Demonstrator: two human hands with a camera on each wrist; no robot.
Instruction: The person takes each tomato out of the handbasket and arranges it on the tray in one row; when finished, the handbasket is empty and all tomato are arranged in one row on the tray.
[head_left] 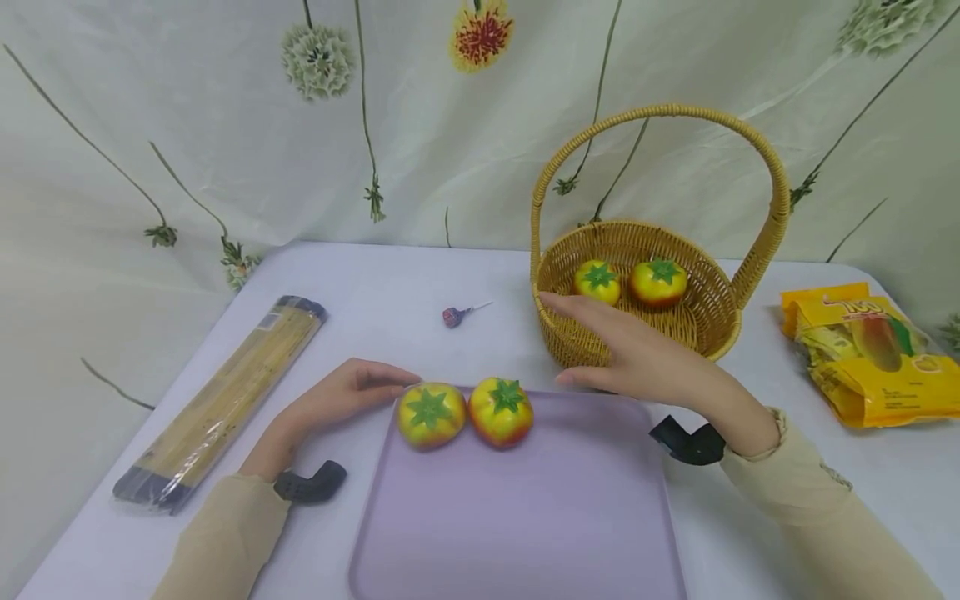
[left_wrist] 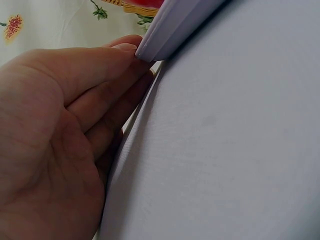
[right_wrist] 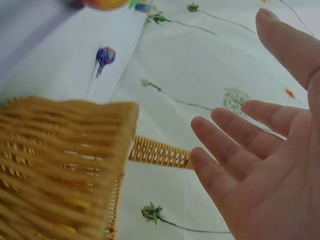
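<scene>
I judged my work to be about midway, because the fruits stood evenly divided: one yellow fruit and one red-bottomed fruit sat in the wicker basket on the far right, while a paler fruit and a redder fruit sat side by side at the far left of the lilac tray, nearer to me. Neither place held all four, and none was on its way between them, since my right hand carried nothing. Its fingers were spread, the thumb well apart from the others, over the near left side of the basket and close to the tray's far edge. My left hand was at the tray's far left corner, just beside the paler fruit, the fingers close together and their tips at the rim; I cannot tell whether they pinched it or only touched it. The rest of the tray, towards me, was bare. The lollipop farther off, the long wrapped pack on the left and the yellow bag on the right lay apart from both hands, seemingly no part of this
</scene>
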